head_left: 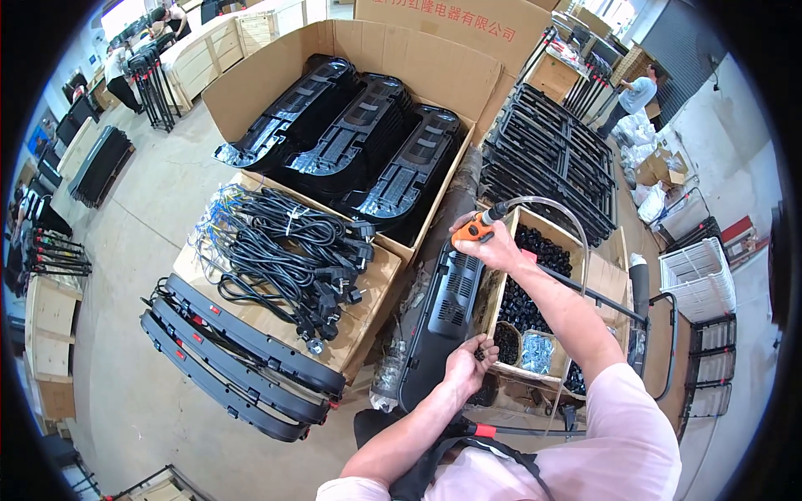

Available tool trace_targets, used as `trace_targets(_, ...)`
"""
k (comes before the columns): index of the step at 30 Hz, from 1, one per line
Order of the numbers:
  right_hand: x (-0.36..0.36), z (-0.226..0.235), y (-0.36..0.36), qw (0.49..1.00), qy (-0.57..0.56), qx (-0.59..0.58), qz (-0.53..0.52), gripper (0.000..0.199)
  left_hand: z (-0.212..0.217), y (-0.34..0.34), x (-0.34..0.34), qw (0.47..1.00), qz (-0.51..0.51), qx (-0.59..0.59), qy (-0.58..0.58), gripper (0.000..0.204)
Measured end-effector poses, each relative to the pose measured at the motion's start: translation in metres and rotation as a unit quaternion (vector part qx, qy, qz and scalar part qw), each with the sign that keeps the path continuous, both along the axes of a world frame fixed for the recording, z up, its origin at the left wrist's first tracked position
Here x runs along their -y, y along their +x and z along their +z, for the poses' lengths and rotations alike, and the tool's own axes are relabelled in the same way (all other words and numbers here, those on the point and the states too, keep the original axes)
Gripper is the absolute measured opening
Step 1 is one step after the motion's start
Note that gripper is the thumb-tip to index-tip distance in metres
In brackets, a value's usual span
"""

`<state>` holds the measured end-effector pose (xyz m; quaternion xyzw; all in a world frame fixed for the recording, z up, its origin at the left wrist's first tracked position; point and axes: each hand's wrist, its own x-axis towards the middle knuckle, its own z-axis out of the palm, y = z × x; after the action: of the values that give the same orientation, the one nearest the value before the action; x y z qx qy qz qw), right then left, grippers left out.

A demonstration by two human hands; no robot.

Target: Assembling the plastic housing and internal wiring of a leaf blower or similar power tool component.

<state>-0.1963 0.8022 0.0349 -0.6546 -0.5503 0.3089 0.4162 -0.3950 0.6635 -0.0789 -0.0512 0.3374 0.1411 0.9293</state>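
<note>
My right hand [499,250] grips an orange and black screwdriver tool [473,230] by its body, with a clear hose [576,224] curving away from its end. Beneath it lies a long black plastic cover [455,302] with vent slots. My left hand [468,367] is closed beside the cover's near part, its fingers curled around small dark pieces that look like screws. Right by those fingers, a bin of small black screws [506,342] stands next to a heap of silvery screws [537,354]. Larger black plastic parts [535,259] fill the compartment farther off.
To the left, black power cords with plugs [288,250] lie on a cardboard box, above curved black bars [242,380]. A big carton [493,75] holds stacked black covers [351,134]. Black metal frames [551,159] are piled at far right. People work in the background.
</note>
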Motion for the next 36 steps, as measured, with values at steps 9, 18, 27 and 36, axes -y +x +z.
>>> trace_targets(9,0.008,0.004,-0.005,0.997,-0.002,0.038,-0.063,0.042,0.008,-0.020,-0.001,0.998,-0.017,-0.049,0.036,0.020)
trace_targets(18,0.090,0.041,0.006,0.984,0.084,-0.097,-0.127,0.050,0.000,-0.022,0.011,0.982,-0.131,-0.093,0.101,0.018)
trace_targets(27,0.244,0.042,0.062,0.958,0.106,-0.160,-0.212,0.052,-0.055,0.016,0.074,0.881,-0.376,-0.207,0.197,0.023)
trace_targets(36,0.392,0.004,0.128,0.915,0.118,-0.201,-0.328,0.055,-0.039,0.059,0.092,0.703,-0.560,-0.176,0.401,0.042)
